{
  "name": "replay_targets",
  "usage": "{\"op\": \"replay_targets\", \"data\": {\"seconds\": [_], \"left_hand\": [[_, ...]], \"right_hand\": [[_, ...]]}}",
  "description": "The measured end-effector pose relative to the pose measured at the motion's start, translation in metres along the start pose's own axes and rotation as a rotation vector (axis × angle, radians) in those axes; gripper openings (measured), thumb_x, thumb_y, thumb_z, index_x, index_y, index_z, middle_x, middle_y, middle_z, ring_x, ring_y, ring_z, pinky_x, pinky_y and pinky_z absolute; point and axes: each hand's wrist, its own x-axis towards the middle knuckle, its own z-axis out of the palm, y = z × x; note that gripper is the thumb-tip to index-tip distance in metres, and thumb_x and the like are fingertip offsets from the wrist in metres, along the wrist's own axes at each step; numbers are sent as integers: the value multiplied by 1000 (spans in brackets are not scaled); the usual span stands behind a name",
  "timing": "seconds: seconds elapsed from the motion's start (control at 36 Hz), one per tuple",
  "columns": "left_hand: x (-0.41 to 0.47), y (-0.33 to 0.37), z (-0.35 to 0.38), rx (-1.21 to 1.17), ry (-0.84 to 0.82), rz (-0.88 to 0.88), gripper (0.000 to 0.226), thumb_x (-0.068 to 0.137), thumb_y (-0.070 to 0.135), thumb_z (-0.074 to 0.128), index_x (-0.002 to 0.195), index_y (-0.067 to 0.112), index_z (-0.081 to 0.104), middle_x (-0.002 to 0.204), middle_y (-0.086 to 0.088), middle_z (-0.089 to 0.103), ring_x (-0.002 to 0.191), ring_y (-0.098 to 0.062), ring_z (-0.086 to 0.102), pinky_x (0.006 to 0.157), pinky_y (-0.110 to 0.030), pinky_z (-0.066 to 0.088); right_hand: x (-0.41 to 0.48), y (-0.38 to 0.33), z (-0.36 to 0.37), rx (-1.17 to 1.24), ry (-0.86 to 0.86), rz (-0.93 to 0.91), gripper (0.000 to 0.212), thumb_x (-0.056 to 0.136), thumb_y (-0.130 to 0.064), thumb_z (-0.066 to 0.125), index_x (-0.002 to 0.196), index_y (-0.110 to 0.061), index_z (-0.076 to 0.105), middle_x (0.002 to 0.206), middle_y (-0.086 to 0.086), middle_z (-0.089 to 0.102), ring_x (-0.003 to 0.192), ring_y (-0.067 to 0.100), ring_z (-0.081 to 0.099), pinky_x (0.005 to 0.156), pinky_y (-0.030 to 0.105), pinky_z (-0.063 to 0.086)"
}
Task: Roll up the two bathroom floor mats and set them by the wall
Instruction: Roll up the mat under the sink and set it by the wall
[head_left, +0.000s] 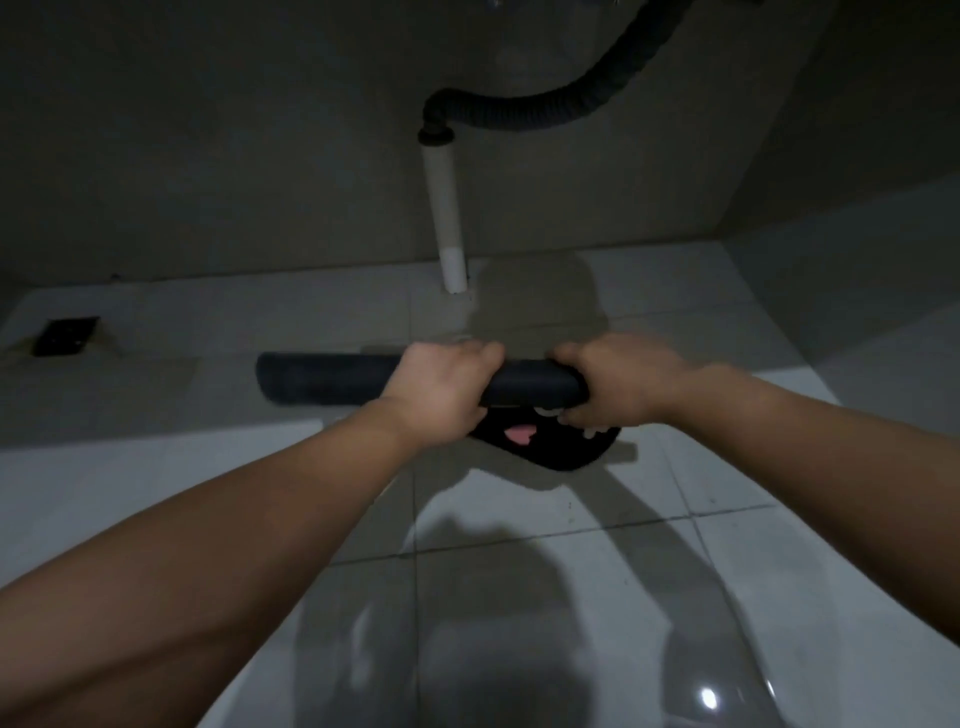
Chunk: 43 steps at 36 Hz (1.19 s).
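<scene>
two bare forearms fill the lower part of the frame, reaching up from the bottom corners toward the middle. the left hand (445, 391) is curled over the top of a dark rolled mat (332, 382), and the right hand (618, 382) is wrapped around the right end of the same roll, fingers closed on it. the roll is a long dark tube lying crosswise in the middle of the frame; its left end sticks out past the left hand and looks soft and blurred. whether the roll rests on the floor or is held just above it cannot be told.

just below the roll, between the two hands, a loose dark flap (550, 447) hangs or lies with a pink shape and some white marks on it. whether it is the unrolled tail of the same mat or a second mat cannot be made out, as the hands cover where they meet.

the floor (519, 597) is pale glossy tile with grey grout lines, carrying shadows of the arms and a bright glint at lower right. a white pipe (445, 218) rises from the floor at centre against the grey wall (208, 156), joined at its top to a black ribbed hose (545, 109) that curves to the upper right and is cut off by the top edge. a dark square floor drain (66, 335) sits at middle left near the wall. the scene is dim and the edges are hard to read.
</scene>
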Motion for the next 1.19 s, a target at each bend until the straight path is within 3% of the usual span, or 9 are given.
{"op": "replay_targets", "data": {"seconds": [0.11, 0.28, 0.44, 0.56, 0.75, 0.89, 1.0, 1.08, 1.19], "left_hand": [[2, 0, -1, 39, 74, 43, 38, 74, 28, 66, 108, 17, 53, 106, -4, 63, 95, -28, 60, 65, -34, 40], [7, -1, 3, -176, -204, -69, 47, 71, 43, 70, 110, 26, 49, 103, -1, 66, 93, -27, 63, 69, -33, 48], [9, 0, -3, -474, -332, -172, 43, 68, 37, 78, 103, 22, 56, 97, -2, 66, 87, -23, 63, 68, -28, 47], [8, 1, -1, -318, -282, -176, 37, 70, 41, 73, 98, 23, 55, 95, -3, 66, 88, -26, 63, 67, -30, 47], [5, 3, 0, 23, 44, -45, 34, 78, 31, 63, 108, 19, 52, 107, -1, 62, 95, -26, 60, 63, -32, 34], [10, 2, 1, -66, -100, -74, 46, 74, 43, 67, 112, 24, 49, 107, 0, 63, 95, -25, 61, 67, -32, 42], [11, 7, 2, -359, -326, -152, 51, 72, 43, 74, 111, 21, 50, 104, -4, 62, 87, -23, 59, 67, -29, 43], [12, 6, 4, -436, -343, -173, 49, 72, 40, 75, 110, 22, 52, 101, -2, 63, 87, -22, 60, 71, -32, 49], [10, 4, 6, -138, -143, -119, 39, 78, 37, 65, 111, 25, 50, 101, 0, 64, 89, -23, 62, 63, -29, 39]], "right_hand": [[2, 1, -2, 217, -115, 57, 35, 72, -39, 72, 100, -27, 54, 92, 0, 66, 82, 23, 62, 66, 34, 50], [-7, 5, 11, -391, 365, -172, 32, 71, -30, 68, 99, -16, 58, 82, 5, 64, 67, 29, 63, 51, 28, 27], [-7, 9, 23, -373, 521, -210, 32, 67, -23, 72, 95, -12, 61, 76, 9, 61, 62, 31, 59, 52, 34, 43], [-3, 13, 25, -332, 466, -171, 37, 67, -27, 69, 101, -14, 60, 83, 9, 62, 70, 32, 61, 59, 36, 45], [8, 9, 4, 164, -96, 100, 39, 68, -41, 72, 102, -29, 57, 90, -3, 65, 80, 22, 62, 64, 32, 48], [-2, 10, 6, -266, 223, -15, 29, 77, -34, 64, 102, -21, 57, 86, 3, 65, 76, 28, 62, 56, 30, 32], [-2, 14, 20, -411, 499, -166, 23, 68, -20, 70, 88, -13, 62, 73, 8, 62, 59, 29, 58, 54, 32, 40], [-2, 14, 26, -389, 515, -151, 25, 66, -19, 69, 90, -13, 61, 75, 9, 62, 62, 30, 58, 58, 34, 42], [1, 13, 22, -262, 339, -76, 35, 70, -27, 68, 102, -20, 58, 90, 6, 61, 78, 29, 59, 63, 33, 40]]}}
